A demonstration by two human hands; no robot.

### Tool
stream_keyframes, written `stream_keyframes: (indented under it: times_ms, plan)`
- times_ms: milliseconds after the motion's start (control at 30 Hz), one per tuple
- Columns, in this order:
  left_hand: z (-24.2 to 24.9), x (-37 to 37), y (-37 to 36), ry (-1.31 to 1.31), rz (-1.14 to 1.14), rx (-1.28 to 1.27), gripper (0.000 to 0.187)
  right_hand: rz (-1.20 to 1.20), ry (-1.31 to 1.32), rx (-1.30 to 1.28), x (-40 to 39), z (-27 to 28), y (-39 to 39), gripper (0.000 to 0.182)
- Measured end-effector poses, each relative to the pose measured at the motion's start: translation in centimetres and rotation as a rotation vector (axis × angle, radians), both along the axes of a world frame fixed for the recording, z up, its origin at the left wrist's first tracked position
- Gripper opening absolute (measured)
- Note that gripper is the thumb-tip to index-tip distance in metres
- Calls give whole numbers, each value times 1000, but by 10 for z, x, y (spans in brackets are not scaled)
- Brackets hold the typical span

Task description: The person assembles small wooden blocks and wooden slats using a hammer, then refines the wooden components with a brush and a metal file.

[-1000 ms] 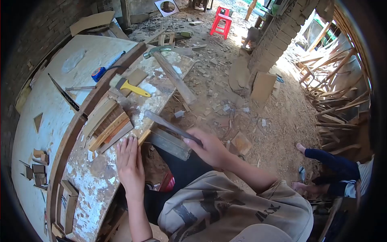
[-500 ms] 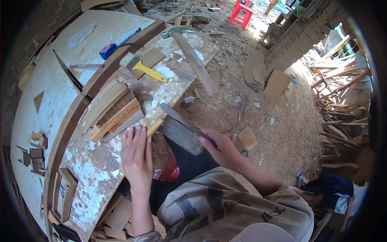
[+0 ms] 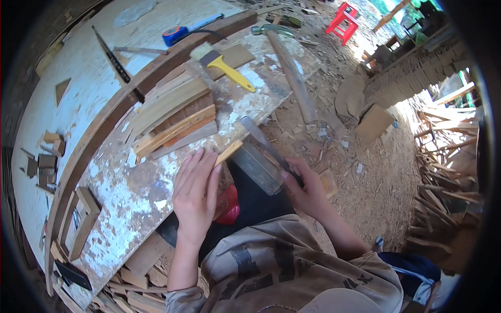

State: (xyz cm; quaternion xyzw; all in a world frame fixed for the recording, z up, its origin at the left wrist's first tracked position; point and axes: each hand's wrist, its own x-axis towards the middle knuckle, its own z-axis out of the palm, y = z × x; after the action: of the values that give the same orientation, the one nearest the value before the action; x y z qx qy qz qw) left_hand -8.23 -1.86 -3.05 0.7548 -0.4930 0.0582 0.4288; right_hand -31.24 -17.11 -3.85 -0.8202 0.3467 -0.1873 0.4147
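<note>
My left hand (image 3: 195, 190) lies over the bench edge, its fingers stretched forward and its thumb side pressed on a narrow light wood strip (image 3: 228, 153). The strip's end sticks out past the edge. In my right hand (image 3: 308, 188) is the dark handle of a long, narrow metal tool with a rounded tip, like a file (image 3: 255, 130). Its bar slants just beyond the strip's end. A wide dark grey flat piece (image 3: 254, 169) shows beside and below the bar, over my lap. Several wood pieces (image 3: 177, 125) lie stacked ahead of my left hand.
On the worn bench (image 3: 130, 208) lie a yellow-handled brush (image 3: 229, 70) and a claw hammer (image 3: 292, 73) reaching past the edge. A long curved beam (image 3: 104, 117) crosses it. Beyond are a blue tape measure (image 3: 175, 35) and small blocks (image 3: 48, 161). A red stool (image 3: 343, 23) stands farther off.
The view has shifted, so the bench things sit farther right and higher. My right hand and the tool stay close to the strip's end; my left hand stays on the strip.
</note>
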Motion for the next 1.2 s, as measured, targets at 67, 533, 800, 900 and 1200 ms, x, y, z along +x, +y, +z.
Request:
stream_keyframes:
  times_ms: [67,533,800,900,1200]
  plan:
    - [2,0,2,34,4,-17,28,-30,44,70,2,6,2,37]
    - [0,2,5,109,3,-88,25,0,10,430,27,40,-2,43]
    - [-1,5,4,131,-21,-132,25,148,-6,-354,83,52,-27,49]
    - [-1,8,8,141,-7,-168,26,105,-100,-320,77,44,-18,50]
    - [5,-1,4,267,-76,-187,24,235,-7,-600,73,71,-2,38]
